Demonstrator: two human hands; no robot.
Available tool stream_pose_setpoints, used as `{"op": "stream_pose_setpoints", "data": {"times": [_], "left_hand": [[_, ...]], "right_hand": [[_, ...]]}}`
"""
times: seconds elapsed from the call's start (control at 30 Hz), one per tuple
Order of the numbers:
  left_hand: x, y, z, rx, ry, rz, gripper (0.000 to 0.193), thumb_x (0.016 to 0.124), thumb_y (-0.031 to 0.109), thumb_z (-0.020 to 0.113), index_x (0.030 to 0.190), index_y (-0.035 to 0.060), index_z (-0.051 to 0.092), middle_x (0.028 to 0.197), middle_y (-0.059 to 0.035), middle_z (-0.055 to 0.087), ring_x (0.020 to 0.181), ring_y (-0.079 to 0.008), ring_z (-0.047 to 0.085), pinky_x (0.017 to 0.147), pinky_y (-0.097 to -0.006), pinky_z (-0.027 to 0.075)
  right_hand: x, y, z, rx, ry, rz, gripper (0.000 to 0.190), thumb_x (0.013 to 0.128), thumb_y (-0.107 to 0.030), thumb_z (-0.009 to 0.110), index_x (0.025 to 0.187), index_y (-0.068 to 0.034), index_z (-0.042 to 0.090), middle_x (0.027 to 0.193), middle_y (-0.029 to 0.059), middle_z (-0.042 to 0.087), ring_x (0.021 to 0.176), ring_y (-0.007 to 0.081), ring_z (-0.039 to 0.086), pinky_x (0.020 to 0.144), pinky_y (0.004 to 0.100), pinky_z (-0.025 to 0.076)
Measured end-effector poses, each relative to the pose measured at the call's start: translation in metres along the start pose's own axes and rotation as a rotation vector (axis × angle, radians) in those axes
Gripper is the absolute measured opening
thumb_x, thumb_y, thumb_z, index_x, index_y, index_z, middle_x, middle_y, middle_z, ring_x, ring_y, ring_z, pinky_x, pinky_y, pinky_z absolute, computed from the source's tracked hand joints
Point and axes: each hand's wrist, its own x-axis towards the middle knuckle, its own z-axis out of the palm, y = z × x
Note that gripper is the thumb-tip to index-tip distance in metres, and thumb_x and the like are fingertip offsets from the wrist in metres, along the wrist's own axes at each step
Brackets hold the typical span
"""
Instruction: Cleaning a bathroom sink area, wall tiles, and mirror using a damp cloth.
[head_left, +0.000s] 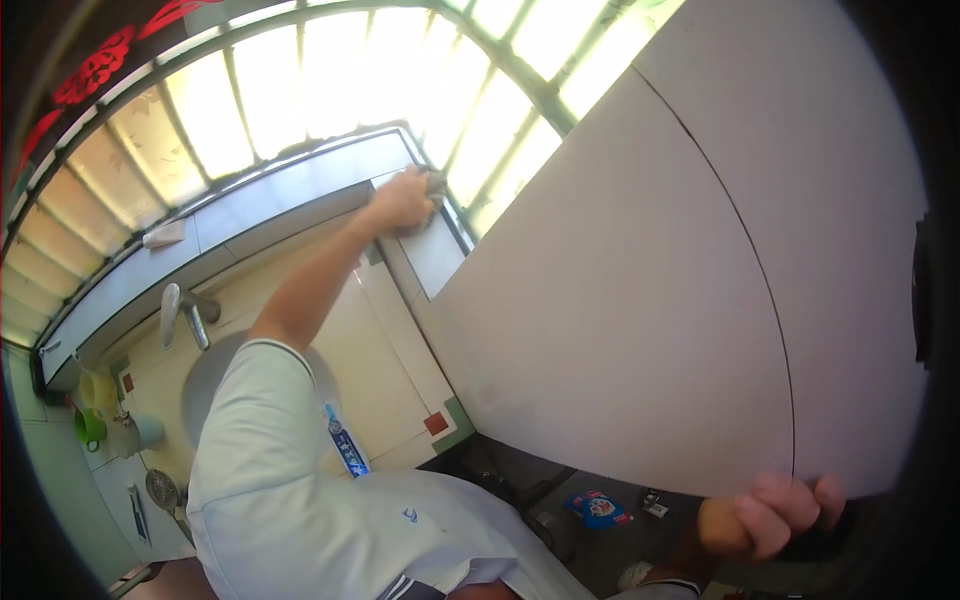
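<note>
My left hand (405, 199) reaches out to the corner of the tiled window ledge (431, 259), closed on a grey-green cloth or scrubber (433, 196) that is partly hidden and blurred. At the lower right, my right hand (772, 517) has its fingers curled around the lower edge of a large pale panel (615, 300), which has a long dark seam. Below my left arm lies a cream tiled counter (390, 360) with a round sink basin (217, 367), partly covered by my sleeve, and a chrome faucet (191, 311). A blue toothpaste tube or box (345, 442) lies beside the basin.
Several cups stand at the left, among them a green mug (90, 427) and a yellow cup (97, 388). A folded pale cloth or block (165, 234) is on the sill below the barred window (270, 90). A blue packet (600, 510) lies on the dark surface below.
</note>
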Motion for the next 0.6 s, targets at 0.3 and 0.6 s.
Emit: {"op": "stream_pose_setpoints", "data": {"times": [0.3,0.6], "left_hand": [[-0.044,0.002,0.0,-0.207,0.408,-0.057,0.036,0.076,0.018,0.065,0.11,0.006,0.07,0.106,-0.0171,0.06,0.104,-0.0355,0.06,0.091,-0.0437,0.05],[0.044,-0.065,-0.044,0.152,0.242,-0.306,0.045,0.085,0.034,0.059,0.126,0.0141,0.065,0.129,-0.0114,0.054,0.122,-0.0334,0.048,0.104,-0.0469,0.037]], "right_hand": [[0.038,-0.022,0.001,0.173,-0.133,0.299,0.021,0.097,-0.025,0.043,0.085,-0.017,0.057,0.086,0.001,0.06,0.106,0.0261,0.045,0.098,0.042,0.036],[-0.013,0.005,0.022,0.076,0.147,0.077,0.024,0.098,-0.023,0.029,0.084,-0.017,0.048,0.083,0.0003,0.053,0.105,0.0228,0.048,0.103,0.0424,0.037]]}}
